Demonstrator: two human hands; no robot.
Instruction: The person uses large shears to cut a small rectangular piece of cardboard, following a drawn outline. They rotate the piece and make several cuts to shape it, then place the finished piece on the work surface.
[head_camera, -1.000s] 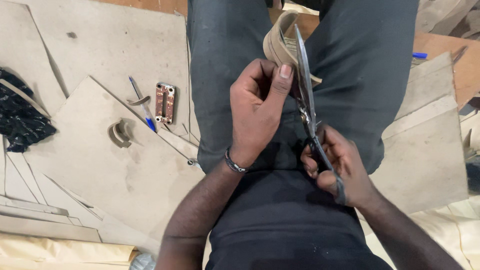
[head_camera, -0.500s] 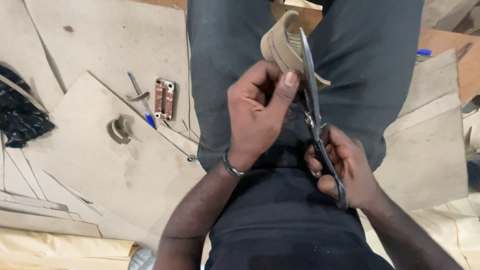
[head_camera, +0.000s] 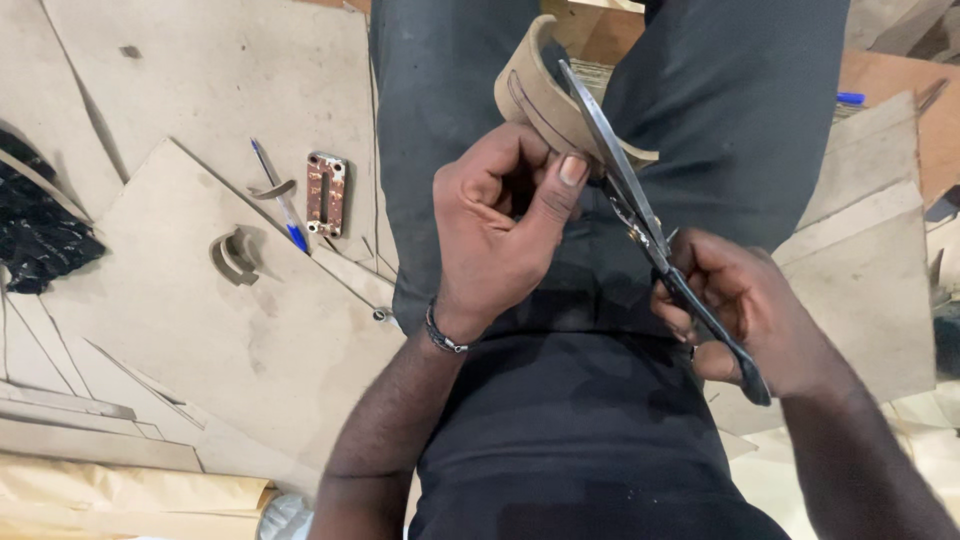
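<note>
Head view: two hands cut a tan curved strip with scissors, over a lap in dark trousers.

Left hand (head_camera: 500, 230) is clenched on the tan strip (head_camera: 535, 95), thumb pressed on its near end; the strip curls up and away beyond the grip. Right hand (head_camera: 745, 310) grasps the scissors (head_camera: 650, 225) by the handles, blades running up from the grip along the strip's right edge. Left of the grip, well apart, lie a blue pen (head_camera: 280, 205) and a small brown plate (head_camera: 326, 193) on cardboard sheets (head_camera: 180, 330).

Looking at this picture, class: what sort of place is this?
Probably a craft workshop, perhaps for leather or shoe work: scissors cutting a curved tan strip, large cut board sheets spread around, and offcuts lying on them.
</note>
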